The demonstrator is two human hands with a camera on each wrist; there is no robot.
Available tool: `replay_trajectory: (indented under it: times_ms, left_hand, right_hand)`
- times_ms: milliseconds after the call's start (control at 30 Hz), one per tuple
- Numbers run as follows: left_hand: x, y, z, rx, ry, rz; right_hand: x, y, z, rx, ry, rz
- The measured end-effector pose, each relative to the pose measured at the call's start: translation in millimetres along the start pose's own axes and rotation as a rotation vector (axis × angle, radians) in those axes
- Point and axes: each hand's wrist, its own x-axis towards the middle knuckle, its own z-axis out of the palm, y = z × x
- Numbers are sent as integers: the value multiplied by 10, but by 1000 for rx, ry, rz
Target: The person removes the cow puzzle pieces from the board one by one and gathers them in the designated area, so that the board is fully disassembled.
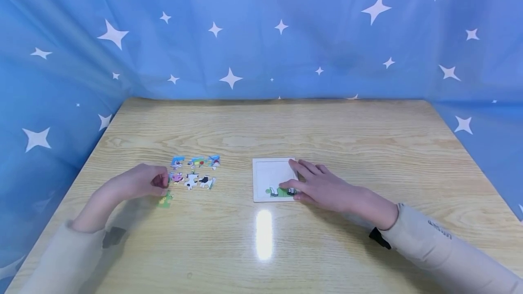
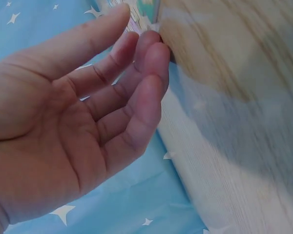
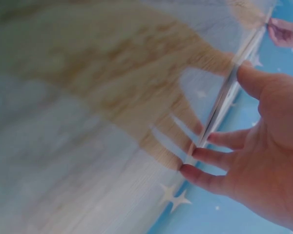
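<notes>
My left hand (image 1: 140, 181) is just over a green puzzle piece (image 1: 165, 201), its fingertips close to the piece's far edge. In the left wrist view, that hand (image 2: 88, 112) has loosely bent fingers and a gap between thumb and index finger. Beyond the fingertips a bit of a greenish piece (image 2: 147, 9) shows; I cannot tell whether they touch it. My right hand (image 1: 327, 190) rests with spread fingers on the right part of a white puzzle tray (image 1: 257, 180). One finger touches green pieces (image 1: 274, 192) along the tray's near edge. The right wrist view shows this hand (image 3: 268, 146) with extended fingers.
Loose puzzle pieces lie beside the left hand: a blue one (image 1: 178, 161), a pink one (image 1: 177, 177), a cow piece (image 1: 191, 180) and several others. They lie on a wooden table (image 1: 347, 126). A blue star-patterned cloth (image 1: 253, 49) hangs behind it.
</notes>
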Motion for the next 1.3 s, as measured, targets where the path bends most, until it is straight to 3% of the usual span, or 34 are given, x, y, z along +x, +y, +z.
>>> replay_trajectory:
  times_ms: [333, 700, 1000, 1300]
  left_hand:
    - [-30, 25, 3, -22, 12, 7]
    - [30, 302, 89, 23, 66, 163]
    - [115, 539, 187, -46, 69, 231]
    - [281, 684, 300, -39, 81, 350]
  right_hand:
    - [11, -6, -3, 4, -10, 11]
    - [9, -11, 2, 14, -9, 10]
    - [20, 2, 4, 13, 0, 0]
    - [5, -7, -1, 38, -11, 14]
